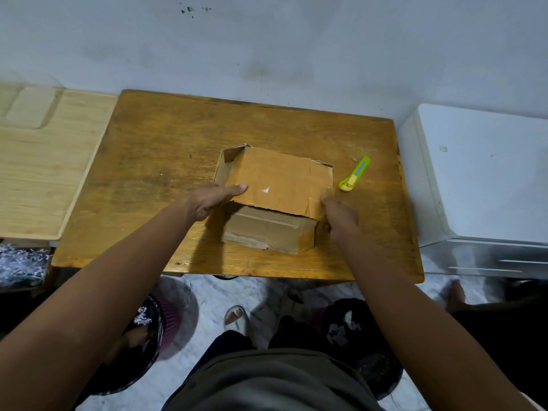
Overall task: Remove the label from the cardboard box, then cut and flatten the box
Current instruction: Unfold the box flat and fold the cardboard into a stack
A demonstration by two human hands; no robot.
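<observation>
Both hands grip the cardboard box [275, 188] on the desk [154, 161]: left hand [212, 200] holds its left edge, right hand [338, 215] pinches what looks like tape at the right corner. Cutter [355, 174] lies just right of the box, nearer the right hand.

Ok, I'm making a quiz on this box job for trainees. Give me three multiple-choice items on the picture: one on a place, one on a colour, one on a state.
1. Where does the knife lie?
A. right of the box, on the table
B. inside the box
C. on the floor

2. What colour is the knife?
A. red
B. green and yellow
C. black

3. What is the right hand doing?
A. cutting with the knife
B. resting flat on the table
C. pinching tape at the box's right edge

Answers: 1 A, it lies on the wood beside the box. 2 B, green body with yellow parts. 3 C, its fingertips grip the tape while the left hand steadies the box.
</observation>
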